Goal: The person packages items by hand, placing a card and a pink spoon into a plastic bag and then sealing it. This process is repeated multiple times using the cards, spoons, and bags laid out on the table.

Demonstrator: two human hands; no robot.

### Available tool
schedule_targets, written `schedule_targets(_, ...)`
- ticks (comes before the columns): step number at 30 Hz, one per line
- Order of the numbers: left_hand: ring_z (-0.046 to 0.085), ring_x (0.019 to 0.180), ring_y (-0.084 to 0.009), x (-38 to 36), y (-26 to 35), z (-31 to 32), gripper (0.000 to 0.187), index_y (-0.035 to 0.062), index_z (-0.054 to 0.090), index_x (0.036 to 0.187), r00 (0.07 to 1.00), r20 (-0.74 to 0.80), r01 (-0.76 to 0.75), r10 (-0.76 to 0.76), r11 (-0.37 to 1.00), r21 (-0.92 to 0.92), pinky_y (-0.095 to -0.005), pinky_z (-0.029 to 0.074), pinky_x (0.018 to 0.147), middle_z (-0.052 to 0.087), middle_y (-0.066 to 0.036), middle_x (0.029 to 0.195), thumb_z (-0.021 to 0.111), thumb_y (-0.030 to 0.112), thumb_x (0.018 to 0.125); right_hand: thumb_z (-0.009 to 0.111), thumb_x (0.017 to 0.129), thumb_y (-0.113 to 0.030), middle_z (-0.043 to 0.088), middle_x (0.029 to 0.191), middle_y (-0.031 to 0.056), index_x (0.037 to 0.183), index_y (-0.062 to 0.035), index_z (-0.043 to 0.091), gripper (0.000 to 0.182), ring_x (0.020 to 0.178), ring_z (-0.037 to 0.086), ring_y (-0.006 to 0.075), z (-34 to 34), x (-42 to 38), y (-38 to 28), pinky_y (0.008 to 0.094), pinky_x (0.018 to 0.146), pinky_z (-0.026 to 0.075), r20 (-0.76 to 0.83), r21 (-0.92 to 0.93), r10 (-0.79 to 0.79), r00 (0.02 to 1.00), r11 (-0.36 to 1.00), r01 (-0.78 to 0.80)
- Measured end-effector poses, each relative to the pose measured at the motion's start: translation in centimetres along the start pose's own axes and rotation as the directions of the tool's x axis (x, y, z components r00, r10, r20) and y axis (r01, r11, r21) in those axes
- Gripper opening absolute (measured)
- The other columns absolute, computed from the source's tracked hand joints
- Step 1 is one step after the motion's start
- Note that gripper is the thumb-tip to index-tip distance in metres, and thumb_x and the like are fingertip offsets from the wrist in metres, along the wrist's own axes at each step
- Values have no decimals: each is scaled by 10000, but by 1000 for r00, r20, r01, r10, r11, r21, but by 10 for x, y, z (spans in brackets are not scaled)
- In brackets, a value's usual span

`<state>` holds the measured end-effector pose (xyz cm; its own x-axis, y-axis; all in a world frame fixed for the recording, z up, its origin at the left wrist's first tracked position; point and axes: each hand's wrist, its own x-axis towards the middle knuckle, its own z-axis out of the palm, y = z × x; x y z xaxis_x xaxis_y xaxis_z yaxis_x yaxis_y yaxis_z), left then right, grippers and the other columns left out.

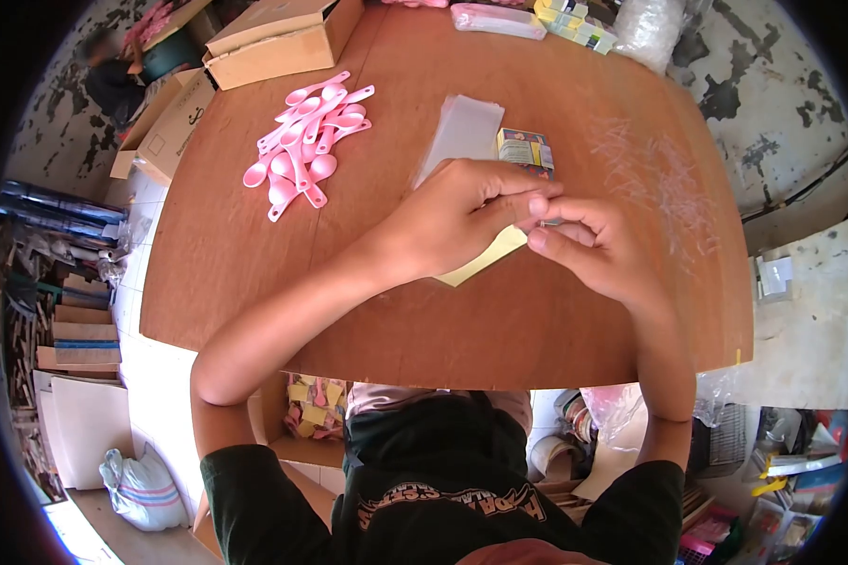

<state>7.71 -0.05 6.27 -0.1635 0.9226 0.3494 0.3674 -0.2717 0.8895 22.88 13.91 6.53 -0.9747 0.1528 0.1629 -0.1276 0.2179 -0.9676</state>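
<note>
Above the wooden table, my left hand [452, 217] and my right hand [594, 240] meet at their fingertips. Both are closed in a pinch, and what lies between the fingers is too small to make out. Under my left hand a pale yellow paper or card [485, 259] sticks out, partly hidden. Just behind the hands stands a small printed box [526, 149], its lower part covered. Beside it lies a stack of clear plastic bags [464, 129]. A pile of pink spoons [306, 137] rests on the left half of the table.
Thin clear strips [669, 188] are scattered on the table's right side. A cardboard box [278, 42] stands at the back left, near a pink item in plastic [497, 21]. A person [113, 80] is at the far left. An open box [313, 410] sits below the front edge.
</note>
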Motion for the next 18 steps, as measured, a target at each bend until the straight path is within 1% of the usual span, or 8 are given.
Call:
schedule_targets(1, 626, 943, -140, 3, 0, 0, 317, -15, 630, 1179, 1000, 0, 4, -4, 1000, 2, -290, 490, 861, 687, -116, 1023, 555, 212, 971, 632, 899, -47, 649, 987, 95, 1036, 43, 641, 164, 881, 630, 131, -1, 1, -6, 261, 751, 528, -2, 15, 105, 995, 994, -105)
schedule_targets(4, 622, 964, -159, 11, 1, 0, 325, -4, 634, 1179, 992, -37, -116, 120, 988, 105, -291, 492, 857, 668, -113, 1063, 548, 233, 974, 648, 883, -42, 658, 967, 104, 1025, 50, 636, 170, 814, 642, 127, -3, 6, -16, 259, 729, 538, 56, -132, 135, 989, 983, -127)
schedule_targets(7, 602, 975, -146, 14, 4, -2, 321, 11, 641, 1179, 995, -30, -97, 99, 994, 57, -283, 495, 846, 646, -113, 1107, 542, 241, 979, 657, 880, -60, 669, 927, 101, 1011, 57, 634, 178, 796, 646, 123, -2, 12, -10, 264, 705, 539, 45, -241, 51, 998, 970, -39)
schedule_targets(9, 591, 998, -140, 12, 5, -5, 350, 14, 621, 1214, 999, -5, 52, -52, 998, -45, -288, 494, 854, 640, -103, 1124, 563, 256, 968, 649, 889, -71, 670, 902, 100, 1005, 57, 634, 173, 791, 649, 124, 1, 15, -6, 261, 691, 538, 48, -231, 39, 998, 973, -27)
schedule_targets(11, 596, 980, -168, 5, -4, -6, 374, 21, 614, 1219, 998, -55, 5, -8, 998, -59, -305, 487, 851, 639, -117, 1098, 594, 275, 946, 640, 897, -82, 672, 876, 100, 998, 57, 633, 171, 787, 653, 125, 3, 20, -9, 258, 677, 536, 53, -233, 15, 999, 973, -2)
schedule_targets(14, 600, 977, -191, -18, -3, -15, 548, 38, 518, 1321, 995, -57, 75, -78, 996, -45, -327, 479, 862, 633, -137, 1099, 682, 318, 879, 605, 926, -77, 651, 908, 75, 1010, 41, 630, 148, 820, 659, 135, 10, 26, -13, 265, 749, 536, 78, -206, 128, 989, 972, -110)
schedule_targets(16, 589, 968, -102, -32, -11, -17, 498, 28, 487, 1335, 993, -52, 103, -103, 995, 4, -273, 494, 831, 643, -73, 1073, 676, 160, 893, 575, 938, -86, 678, 895, 101, 1021, 52, 634, 171, 752, 672, 145, 11, 31, -8, 251, 686, 556, 127, -75, 99, 987, 993, -90)
schedule_targets(18, 584, 939, -82, -44, -20, -23, 401, 24, 552, 1230, 980, 40, 200, -197, 973, -117, -255, 489, 796, 640, -40, 1031, 699, 113, 867, 563, 946, -107, 675, 894, 93, 1070, 39, 629, 203, 722, 666, 130, 3, 45, -16, 243, 638, 549, 161, -51, 154, 975, 988, -147)
